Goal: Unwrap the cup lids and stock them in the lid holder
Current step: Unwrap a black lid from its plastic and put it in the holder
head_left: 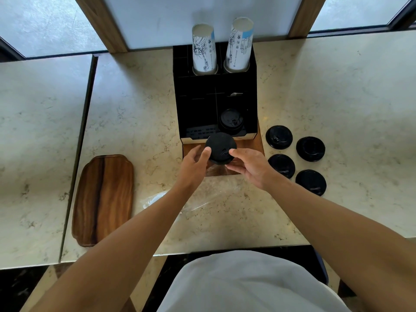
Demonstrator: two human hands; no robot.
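Both hands pinch one lid stack, fingers (206, 154) curled round its rim.
Left hand (193, 165), right hand (249, 165) hold black matte lid stack (220, 147) before black lid holder (198, 91); clear wrap (216, 194) on worktop (315, 86).

Both forearms are bare from the lower edge of the view up to the wrists, with no sleeve, watch, band or glove showing on either. The left hand (194, 168) and the right hand (252, 167) are bare too, and no ring can be made out on the fingers that show. At the near centre of the view the torso is covered by a plain, light grey-white garment (243, 287), smooth and without print, buttons or seams visible.
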